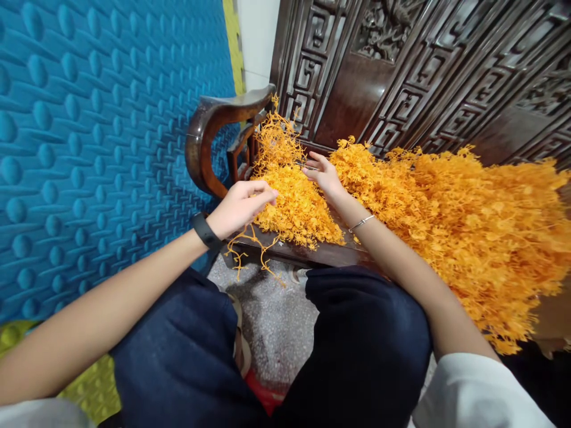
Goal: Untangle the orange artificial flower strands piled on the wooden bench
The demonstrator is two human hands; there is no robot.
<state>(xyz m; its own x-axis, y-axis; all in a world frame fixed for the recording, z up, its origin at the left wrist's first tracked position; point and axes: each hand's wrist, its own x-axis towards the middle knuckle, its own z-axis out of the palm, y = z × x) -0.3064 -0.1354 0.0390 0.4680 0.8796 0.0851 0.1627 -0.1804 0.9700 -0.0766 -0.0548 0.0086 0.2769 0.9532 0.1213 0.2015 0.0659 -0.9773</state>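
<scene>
My left hand (244,205), with a dark band on the wrist, is closed, thumb and fingers pinched together. From beneath it hang thin, branching orange plastic stems (264,257) over the bench's front edge. My right hand (324,176), wearing a thin bangle, hovers above the gap between two orange heaps, its fingers apart and nothing visible in them. Below and between my hands lies a smaller pile of orange plastic flower pieces (298,214). Bare, tangled orange stems (279,139) are heaped behind it, against the armrest.
The dark carved wooden bench has a curved armrest (198,137) at left and a tall openwork backrest (348,101). A large mound of orange flower pieces (455,220) spreads along the right. Blue foam matting (89,148) fills the left side. Speckled floor (279,315) shows between my knees.
</scene>
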